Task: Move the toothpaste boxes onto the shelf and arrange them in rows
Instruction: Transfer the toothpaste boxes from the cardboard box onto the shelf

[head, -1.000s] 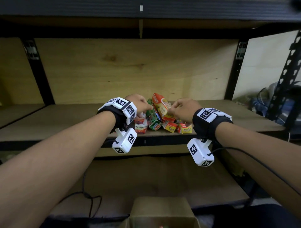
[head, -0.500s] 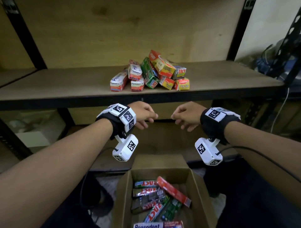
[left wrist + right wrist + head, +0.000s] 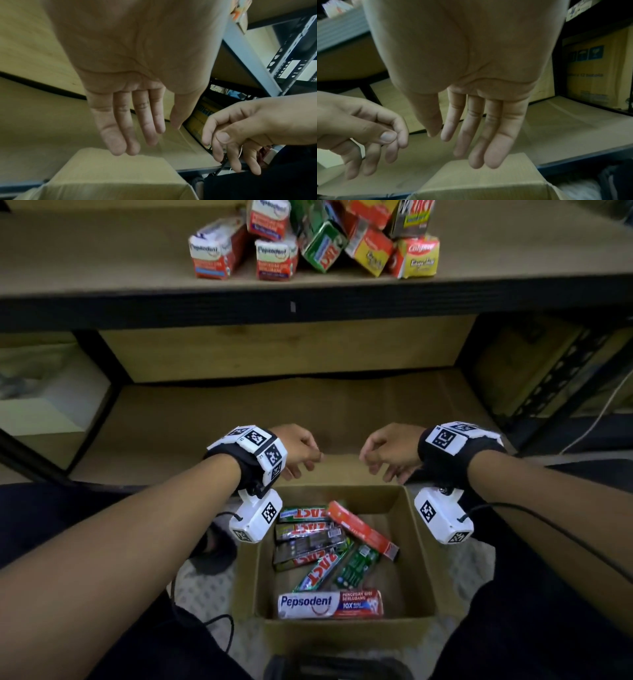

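My left hand [image 3: 297,449] and my right hand [image 3: 390,451] hang over the far rim of the cardboard box [image 3: 419,546], both empty, fingers [image 3: 120,129] loose and nearly straight, touching nothing. Toothpaste boxes [image 3: 330,604] lie jumbled inside the cardboard box below my wrists. More toothpaste boxes sit in an untidy heap [image 3: 315,237] on the shelf [image 3: 102,258] above, near its front edge.

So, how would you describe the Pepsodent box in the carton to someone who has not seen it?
Find the open cardboard carton on the floor, below both hands. Inside, at the edge nearest the person, the Pepsodent box lies flat and crosswise. It alone is white and red with blue "Pepsodent" lettering facing up; the Zact boxes and the plain red box lie farther back.
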